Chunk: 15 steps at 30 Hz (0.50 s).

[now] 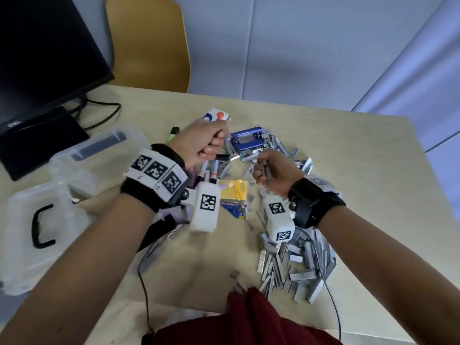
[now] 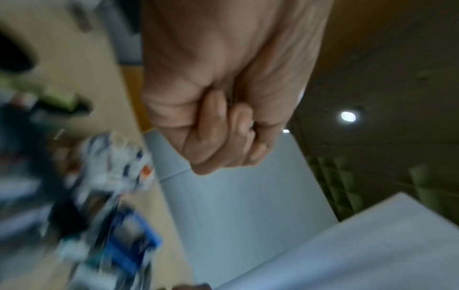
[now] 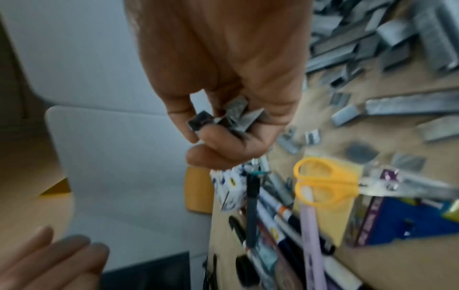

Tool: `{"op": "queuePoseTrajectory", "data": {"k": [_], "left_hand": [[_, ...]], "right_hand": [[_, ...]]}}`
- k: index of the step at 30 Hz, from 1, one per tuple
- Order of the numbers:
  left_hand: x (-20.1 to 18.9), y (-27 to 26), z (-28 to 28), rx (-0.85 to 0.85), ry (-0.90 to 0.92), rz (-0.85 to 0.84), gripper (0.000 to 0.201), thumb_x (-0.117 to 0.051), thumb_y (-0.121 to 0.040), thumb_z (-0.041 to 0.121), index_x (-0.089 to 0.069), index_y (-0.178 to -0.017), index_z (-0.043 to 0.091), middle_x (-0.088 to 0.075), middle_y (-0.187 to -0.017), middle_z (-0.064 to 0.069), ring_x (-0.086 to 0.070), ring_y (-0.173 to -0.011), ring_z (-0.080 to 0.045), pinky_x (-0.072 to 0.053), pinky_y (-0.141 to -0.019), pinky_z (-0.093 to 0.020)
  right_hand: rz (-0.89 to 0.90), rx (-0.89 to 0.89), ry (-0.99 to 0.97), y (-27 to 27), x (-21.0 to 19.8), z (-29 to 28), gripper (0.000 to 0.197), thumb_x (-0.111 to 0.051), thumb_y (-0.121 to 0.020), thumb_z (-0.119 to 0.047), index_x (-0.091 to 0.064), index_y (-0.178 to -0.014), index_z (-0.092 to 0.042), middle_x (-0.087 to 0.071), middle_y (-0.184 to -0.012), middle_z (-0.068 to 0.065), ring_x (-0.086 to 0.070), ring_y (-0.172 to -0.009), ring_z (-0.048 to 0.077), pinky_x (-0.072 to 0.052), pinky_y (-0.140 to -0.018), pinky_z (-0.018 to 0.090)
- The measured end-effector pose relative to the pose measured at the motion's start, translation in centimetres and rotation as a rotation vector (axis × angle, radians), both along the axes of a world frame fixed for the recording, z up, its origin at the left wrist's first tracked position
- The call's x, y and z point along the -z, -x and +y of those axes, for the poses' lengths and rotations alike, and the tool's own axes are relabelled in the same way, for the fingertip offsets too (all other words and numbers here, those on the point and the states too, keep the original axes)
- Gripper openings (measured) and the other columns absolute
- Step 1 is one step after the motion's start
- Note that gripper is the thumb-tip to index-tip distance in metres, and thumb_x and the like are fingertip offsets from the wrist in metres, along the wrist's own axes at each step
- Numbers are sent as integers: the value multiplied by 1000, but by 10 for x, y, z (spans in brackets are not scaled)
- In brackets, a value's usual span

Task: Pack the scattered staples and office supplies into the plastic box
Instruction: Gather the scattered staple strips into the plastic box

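Staple strips (image 1: 296, 263) lie in two grey heaps on the beige table (image 1: 361, 175): one near us on the right, under our right forearm, and a second (image 1: 286, 150) farther off, beside the blue hole punch (image 1: 247, 143). Our right hand (image 1: 273, 171) is raised above the table between the two heaps, palm turned inward, its fingers curled tight round a small bundle of staple strips (image 3: 223, 117); the right wrist view shows their grey ends sticking out between thumb and fingers. Our left hand (image 1: 201, 143) is lifted over the far part of the clutter, knuckles up, fingers rolled into a fist (image 2: 223, 137). In the left wrist view a pale glint shows between its fingertips, but we cannot tell whether it holds anything.

Clear plastic box (image 1: 32, 227) with a black handle sits at the left edge of the table, well apart from both heaps, and its clear lid (image 1: 99, 150) lies just beyond it. Under and between our wrists lie markers (image 1: 211, 170), and yellow-handled scissors (image 1: 240, 192) rest on a yellow and blue packet (image 1: 230, 197). A green highlighter (image 1: 173, 134) and a white card with orange and blue marks (image 1: 219, 115) lie on the far side of the left hand. A black monitor (image 1: 37, 58) stands at the far left, with a yellow chair (image 1: 149, 43) behind the table
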State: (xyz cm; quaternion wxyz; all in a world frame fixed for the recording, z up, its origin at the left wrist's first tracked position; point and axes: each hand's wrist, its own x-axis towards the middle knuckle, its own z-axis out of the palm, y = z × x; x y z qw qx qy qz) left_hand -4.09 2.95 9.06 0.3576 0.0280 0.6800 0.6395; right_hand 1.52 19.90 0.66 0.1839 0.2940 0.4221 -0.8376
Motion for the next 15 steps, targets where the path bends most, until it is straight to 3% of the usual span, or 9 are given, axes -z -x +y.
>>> {"op": "queuePoseTrajectory", "data": {"k": [6, 10, 13, 15], "left_hand": [[-41, 8, -78, 187, 430, 279, 35, -48, -95, 17, -44, -61, 12, -41, -55, -1, -33, -33, -4, -21, -31, -14], [-36, 8, -124, 332, 740, 266, 35, -47, -95, 11, -44, -60, 11, -40, -55, -2, -33, -42, -9, -24, -35, -15], [-23, 4, -145, 447, 870, 207, 28, -47, -95, 9, -46, -67, 11, -47, -61, -3, -41, -53, -12, -32, -44, -17], [-13, 2, -152, 493, 889, 124, 23, -45, -96, 8, -47, -74, 11, -53, -68, -5, -48, -58, -13, -39, -52, -20]], "right_hand": [[162, -214, -142, 15, -41, -74, 24, -33, -84, -5, -31, -63, -16, -39, -46, 1, -38, -33, 10, -26, -32, 13], [286, -375, -391, 24, -60, -131, 26, -34, -84, 2, -31, -63, -13, -29, -55, 7, -37, -32, 11, -24, -33, 14], [353, -442, -557, 30, -66, -166, 23, -40, -82, 4, -33, -71, -14, -39, -52, 5, -37, -39, 16, -25, -35, 14], [391, -464, -630, 32, -65, -186, 21, -41, -84, 5, -33, -77, -13, -44, -59, 7, -37, -44, 18, -25, -37, 16]]}}
